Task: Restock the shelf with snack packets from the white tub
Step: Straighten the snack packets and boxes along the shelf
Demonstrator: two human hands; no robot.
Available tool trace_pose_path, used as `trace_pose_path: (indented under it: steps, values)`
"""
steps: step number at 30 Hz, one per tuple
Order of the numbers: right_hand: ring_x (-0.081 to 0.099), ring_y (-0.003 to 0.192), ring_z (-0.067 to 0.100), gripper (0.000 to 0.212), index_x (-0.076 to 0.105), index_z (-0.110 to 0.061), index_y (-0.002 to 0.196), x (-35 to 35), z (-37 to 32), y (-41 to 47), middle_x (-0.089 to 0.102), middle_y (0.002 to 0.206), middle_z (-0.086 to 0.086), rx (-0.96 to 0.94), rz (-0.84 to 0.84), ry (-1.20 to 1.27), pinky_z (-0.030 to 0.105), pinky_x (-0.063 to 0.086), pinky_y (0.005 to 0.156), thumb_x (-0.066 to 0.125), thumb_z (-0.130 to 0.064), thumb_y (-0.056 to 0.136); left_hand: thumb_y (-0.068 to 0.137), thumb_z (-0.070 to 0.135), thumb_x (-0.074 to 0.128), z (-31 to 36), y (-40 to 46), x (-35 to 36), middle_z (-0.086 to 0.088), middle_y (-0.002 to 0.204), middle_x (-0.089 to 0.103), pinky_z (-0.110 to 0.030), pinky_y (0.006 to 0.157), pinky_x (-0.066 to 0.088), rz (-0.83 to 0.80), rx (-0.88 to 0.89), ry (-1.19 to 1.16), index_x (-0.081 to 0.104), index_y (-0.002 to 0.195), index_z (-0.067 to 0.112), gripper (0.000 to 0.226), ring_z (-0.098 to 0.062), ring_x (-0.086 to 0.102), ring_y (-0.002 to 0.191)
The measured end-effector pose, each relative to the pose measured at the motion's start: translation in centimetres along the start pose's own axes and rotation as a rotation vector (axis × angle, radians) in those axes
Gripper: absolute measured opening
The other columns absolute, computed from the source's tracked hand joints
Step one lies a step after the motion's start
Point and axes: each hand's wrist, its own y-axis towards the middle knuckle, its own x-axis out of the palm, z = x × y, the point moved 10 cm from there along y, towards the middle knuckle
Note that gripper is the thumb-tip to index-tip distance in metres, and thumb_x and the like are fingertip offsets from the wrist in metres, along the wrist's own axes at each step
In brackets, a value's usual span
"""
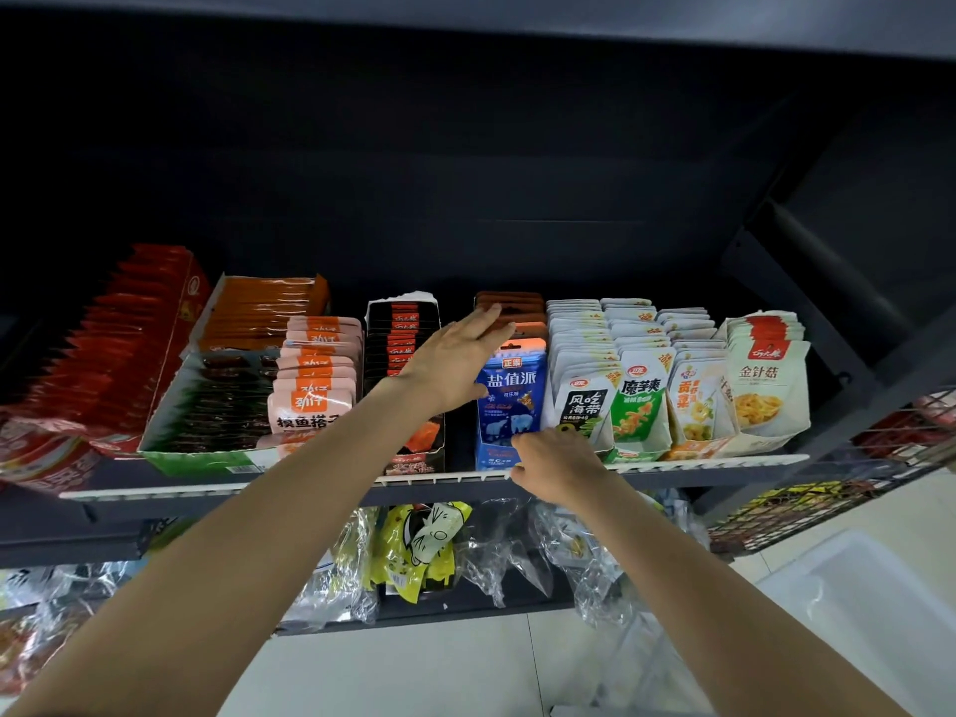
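A blue snack packet [512, 401] stands upright at the front of a row on the dark shelf [439, 478]. My left hand [455, 359] lies flat with fingers spread, its fingertips on the brown packets [509, 302] behind the blue one. My right hand [556, 465] rests at the shelf's front rail, fingers touching the lower edge of the blue packet. The white tub [859, 613] sits on the floor at the lower right; what is inside it cannot be seen.
Rows of packets fill the shelf: red boxes [114, 344] at left, pink packets [315, 375], black packets [401, 328], white pouches [672, 380] at right. A lower shelf holds clear and yellow bags [424, 545]. A wire basket [827, 509] hangs at right.
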Motion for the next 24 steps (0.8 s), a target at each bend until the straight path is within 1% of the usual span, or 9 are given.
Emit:
trace_pose_path:
  steps: [2,7,10,12,14,17,19,21,24]
  values:
    - [0.059,0.098,0.026,0.028,0.051,-0.008,0.112,0.1,-0.1,-0.1,0.062,0.107,0.010,0.000,0.004,0.014,0.031,0.038,0.072,0.045,-0.030,0.096,0.088,0.017,0.063,-0.2,-0.1,0.0,-0.002,0.159,-0.005,-0.033,0.118,0.011,-0.004,0.007,-0.040,0.009,0.151,0.021,0.083,-0.017,-0.002,0.146]
    - [0.058,0.099,0.023,0.030,0.050,-0.008,0.113,0.1,-0.1,-0.2,0.060,0.109,0.007,0.031,0.012,0.073,0.030,0.039,0.070,0.047,-0.032,0.095,0.091,0.013,0.059,-0.5,-0.4,-0.1,0.001,0.159,-0.004,-0.028,0.116,0.010,0.025,0.005,-0.112,0.012,0.150,0.021,0.077,-0.013,-0.001,0.146]
    - [0.057,0.100,0.024,0.030,0.050,-0.007,0.113,0.5,-0.1,-0.1,0.059,0.111,0.008,0.040,-0.044,0.064,0.032,0.040,0.073,0.046,-0.031,0.095,0.091,0.015,0.059,-0.2,-0.8,-0.5,0.000,0.159,0.004,-0.031,0.117,0.016,0.080,0.003,-0.097,0.020,0.149,0.019,0.070,-0.016,0.007,0.145]
    - [0.057,0.101,0.024,0.029,0.051,-0.007,0.113,0.4,-0.2,-0.3,0.059,0.112,0.009,0.028,-0.054,0.061,0.034,0.044,0.078,0.045,-0.029,0.096,0.090,0.014,0.059,0.0,-1.0,-0.9,0.000,0.158,0.010,-0.036,0.115,0.022,0.116,0.000,-0.085,0.029,0.146,0.019,0.064,-0.018,0.013,0.144]
    - [0.057,0.106,0.024,0.030,0.051,-0.007,0.119,-0.7,-0.2,-0.6,0.060,0.117,0.009,0.006,0.036,0.089,0.036,0.049,0.085,0.044,-0.025,0.096,0.090,0.016,0.058,0.2,-1.0,-1.0,-0.002,0.158,0.008,-0.039,0.115,0.021,0.122,0.012,-0.041,0.032,0.145,0.021,0.061,-0.020,0.010,0.144]
    - [0.054,0.113,0.019,0.033,0.052,-0.011,0.126,-3.2,0.8,-1.8,0.058,0.121,0.006,0.026,0.273,0.161,0.034,0.048,0.093,0.044,-0.022,0.096,0.092,0.017,0.054,0.0,-0.7,-1.0,-0.003,0.157,0.008,-0.040,0.114,0.018,0.129,0.026,-0.015,0.035,0.144,0.025,0.055,-0.022,0.006,0.144]
    - [0.052,0.114,0.017,0.033,0.052,-0.013,0.127,-3.7,1.5,-2.4,0.058,0.123,0.003,0.038,0.334,0.180,0.032,0.047,0.095,0.042,-0.020,0.096,0.094,0.011,0.049,0.0,-0.5,-1.6,-0.004,0.154,0.019,-0.040,0.113,0.023,0.170,0.032,-0.077,0.045,0.138,0.026,0.047,-0.022,0.015,0.140]
    - [0.049,0.119,0.014,0.035,0.052,-0.014,0.130,-3.4,1.3,-2.6,0.054,0.128,0.001,0.007,0.322,0.150,0.030,0.045,0.099,0.042,-0.020,0.097,0.093,0.002,0.048,-0.1,-0.1,-2.3,-0.005,0.142,0.037,-0.038,0.108,0.033,0.207,0.022,-0.161,0.056,0.129,0.022,0.042,-0.021,0.030,0.130]
    - [0.046,0.123,0.012,0.036,0.050,-0.015,0.132,-3.0,1.3,-2.7,0.050,0.133,-0.001,-0.001,0.306,0.135,0.029,0.042,0.103,0.042,-0.021,0.097,0.096,0.007,0.047,-0.3,0.7,-2.5,-0.006,0.122,0.053,-0.039,0.094,0.047,0.149,-0.030,-0.280,0.064,0.117,0.017,0.029,-0.021,0.051,0.112]
